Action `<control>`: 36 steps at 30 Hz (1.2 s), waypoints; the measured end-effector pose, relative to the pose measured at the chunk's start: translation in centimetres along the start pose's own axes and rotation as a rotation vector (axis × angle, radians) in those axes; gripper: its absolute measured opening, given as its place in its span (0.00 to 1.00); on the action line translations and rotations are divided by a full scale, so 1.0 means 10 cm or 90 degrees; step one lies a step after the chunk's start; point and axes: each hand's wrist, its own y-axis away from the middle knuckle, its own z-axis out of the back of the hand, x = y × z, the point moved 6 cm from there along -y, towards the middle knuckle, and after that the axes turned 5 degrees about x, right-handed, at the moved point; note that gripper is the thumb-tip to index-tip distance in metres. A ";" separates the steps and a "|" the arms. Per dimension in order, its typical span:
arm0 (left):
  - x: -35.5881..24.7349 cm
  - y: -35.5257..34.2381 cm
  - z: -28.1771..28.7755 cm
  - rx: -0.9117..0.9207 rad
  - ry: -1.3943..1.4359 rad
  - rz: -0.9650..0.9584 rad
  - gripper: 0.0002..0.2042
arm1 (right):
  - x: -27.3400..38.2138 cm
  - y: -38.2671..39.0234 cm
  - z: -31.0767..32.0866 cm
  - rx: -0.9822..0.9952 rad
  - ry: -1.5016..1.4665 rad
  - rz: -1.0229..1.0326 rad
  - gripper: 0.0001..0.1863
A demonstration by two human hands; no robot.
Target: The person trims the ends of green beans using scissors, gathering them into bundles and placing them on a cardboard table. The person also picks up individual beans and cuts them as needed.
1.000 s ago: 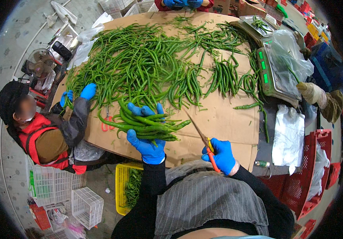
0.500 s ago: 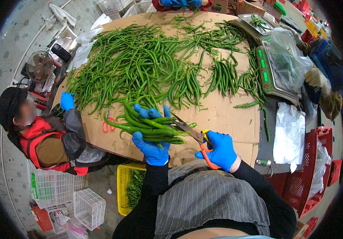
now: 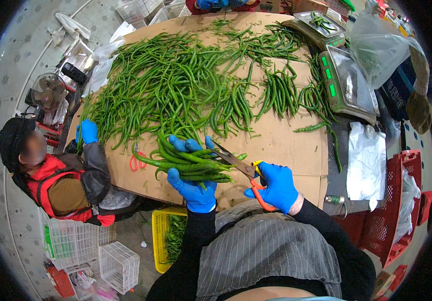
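My left hand (image 3: 196, 193), in a blue glove, grips a bunch of long green chilli peppers (image 3: 186, 163). My right hand (image 3: 278, 185), also gloved in blue, holds scissors (image 3: 261, 195) with orange and yellow handles; the opened blades reach over the bunch at its right end. Beyond, a large spread of green peppers (image 3: 168, 85) covers the cardboard-topped table (image 3: 291, 160), and a pair of red-handled scissors (image 3: 136, 160) lies just left of the bunch.
A co-worker (image 3: 63, 185) sits left; another's gloved hands (image 3: 208, 5) are at the far side, a sleeve (image 3: 419, 105) at right. Scales (image 3: 336, 88), white bags (image 3: 365, 165), a fan (image 3: 49, 93), a yellow crate (image 3: 160, 236) and red crates (image 3: 386, 226) surround me.
My right hand has brought the scissors left and up onto the bunch in my left hand, which has shifted slightly right. The plastic bag at the scale has been lifted up and right.
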 end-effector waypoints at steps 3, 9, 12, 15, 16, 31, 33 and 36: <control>-0.01 0.02 0.02 -0.016 -0.004 -0.001 0.33 | 0.01 -0.01 0.00 0.038 -0.007 -0.029 0.31; -0.01 0.07 0.09 -0.086 -0.026 0.019 0.34 | -0.08 0.06 -0.08 0.083 -0.021 -0.063 0.25; 0.03 0.04 0.08 -0.095 0.036 0.018 0.32 | -0.33 0.13 -0.12 -0.031 -0.165 -0.064 0.22; 0.00 0.05 0.01 -0.110 0.150 0.025 0.26 | -0.45 0.02 0.10 -0.077 -0.138 -0.016 0.29; -0.01 0.05 0.01 -0.109 0.175 0.027 0.26 | -0.53 0.01 0.13 -0.066 -0.087 -0.024 0.31; 0.11 0.03 -0.08 -0.039 0.128 0.060 0.29 | -0.42 0.09 -0.20 0.013 0.073 0.079 0.34; 0.11 0.04 -0.05 -0.051 0.125 0.066 0.28 | -0.41 0.09 -0.19 0.005 0.075 0.084 0.34; 0.14 0.05 -0.03 -0.070 0.137 0.068 0.28 | -0.41 0.08 -0.19 0.001 0.083 0.083 0.33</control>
